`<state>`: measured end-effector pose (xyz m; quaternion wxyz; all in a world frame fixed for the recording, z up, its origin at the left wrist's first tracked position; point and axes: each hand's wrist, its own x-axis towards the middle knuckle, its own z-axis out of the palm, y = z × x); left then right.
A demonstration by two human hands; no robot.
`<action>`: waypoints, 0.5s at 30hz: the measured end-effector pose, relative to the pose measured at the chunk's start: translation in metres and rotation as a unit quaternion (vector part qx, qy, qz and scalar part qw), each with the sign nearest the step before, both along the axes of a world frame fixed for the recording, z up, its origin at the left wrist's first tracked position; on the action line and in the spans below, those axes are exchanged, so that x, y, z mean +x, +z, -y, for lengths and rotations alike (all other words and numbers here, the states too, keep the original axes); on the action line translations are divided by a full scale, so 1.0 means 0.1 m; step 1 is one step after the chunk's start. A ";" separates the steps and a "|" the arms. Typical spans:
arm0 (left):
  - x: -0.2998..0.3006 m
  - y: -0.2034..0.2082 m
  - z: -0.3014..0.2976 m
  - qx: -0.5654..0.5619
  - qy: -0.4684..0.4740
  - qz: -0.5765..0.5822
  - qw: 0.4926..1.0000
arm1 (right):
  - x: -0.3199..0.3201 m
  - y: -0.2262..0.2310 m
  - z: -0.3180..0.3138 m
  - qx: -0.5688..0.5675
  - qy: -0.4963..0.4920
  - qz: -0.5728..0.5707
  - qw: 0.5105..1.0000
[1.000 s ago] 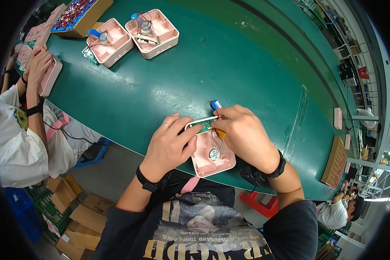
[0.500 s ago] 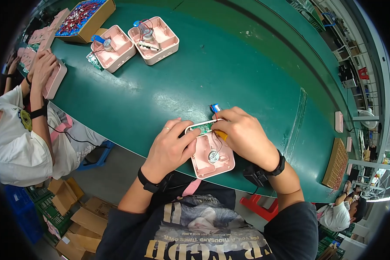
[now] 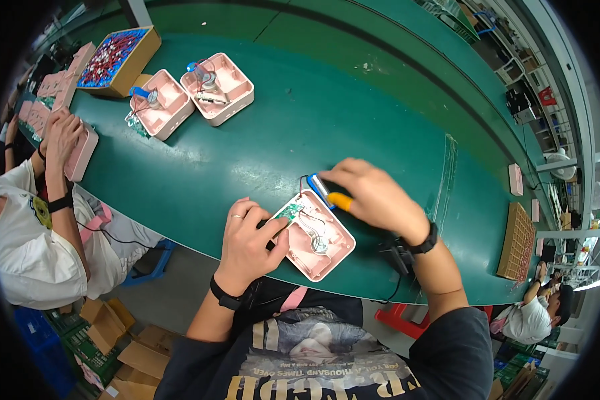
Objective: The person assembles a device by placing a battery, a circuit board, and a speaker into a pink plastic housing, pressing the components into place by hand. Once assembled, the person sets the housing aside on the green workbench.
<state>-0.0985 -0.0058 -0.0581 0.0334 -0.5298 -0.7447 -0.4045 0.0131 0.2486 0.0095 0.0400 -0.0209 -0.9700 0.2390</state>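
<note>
A square pink plastic housing (image 3: 340, 245) lies open side up near the table's front edge, tilted toward the right. Inside it are a green circuit board (image 3: 289, 212), thin wires and a round metal-coloured part (image 3: 319, 245). My left hand (image 3: 250, 237) grips the housing's left side, fingers curled, a fingertip at the circuit board. At the far rim lies a blue cylindrical battery (image 3: 322, 191) on a dark red wire. My right hand (image 3: 373, 197) pinches this battery between its fingers and a thumb wearing a yellow finger cover (image 3: 341, 201).
Two pink housings (image 3: 219, 90) with wired parts stand at the far left, beside a cardboard box (image 3: 137, 67) of blue batteries. Another person's hands (image 3: 63, 137) hold a pink housing at left. A black device (image 3: 397, 257) sits by my right wrist; a partitioned tray (image 3: 515, 243) lies far right.
The circuit board, earlier raised at the far rim between both hands, now lies inside the housing. The housing has turned. My right hand has moved from the board to the battery.
</note>
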 end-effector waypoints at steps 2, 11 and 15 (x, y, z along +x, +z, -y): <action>-0.01 -0.02 -0.01 -0.005 -0.003 0.005 1.000 | -0.03 -0.06 0.09 -0.026 0.007 0.035 0.999; 0.05 -0.04 -0.02 0.014 0.024 -0.002 1.000 | 0.15 0.17 -0.10 -0.108 -0.031 0.104 0.988; 0.03 -0.05 0.01 0.013 0.014 -0.002 1.000 | 0.34 0.32 0.24 -0.209 -0.078 0.115 0.968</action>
